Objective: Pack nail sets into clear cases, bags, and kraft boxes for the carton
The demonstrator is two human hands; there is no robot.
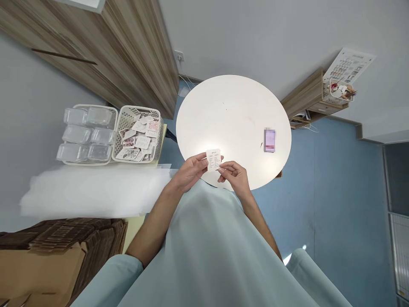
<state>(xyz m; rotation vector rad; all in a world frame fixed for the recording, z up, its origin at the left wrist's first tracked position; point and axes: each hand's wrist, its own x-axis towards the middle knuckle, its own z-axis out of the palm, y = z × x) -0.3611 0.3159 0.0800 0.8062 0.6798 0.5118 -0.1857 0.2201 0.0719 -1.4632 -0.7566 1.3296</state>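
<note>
A small white printed card (pixel 214 159) with rows of dark text is held up over the near edge of the round white table (pixel 230 106). My left hand (pixel 192 170) pinches its left side between thumb and fingers. My right hand (pixel 234 175) grips the lower right corner with thumb and forefinger, the other fingers curled. To the left, a white perforated basket (pixel 119 117) contains many loose cards (pixel 140 140), some printed with pictures.
Clear plastic boxes (pixel 76 134) fill another basket at left. Below lie a stack of translucent white sheets (pixel 96 192) and folded brown cardboard (pixel 41 268). A phone (pixel 270 140) rests on the table's right side. A wooden cabinet (pixel 137 51) stands behind the baskets.
</note>
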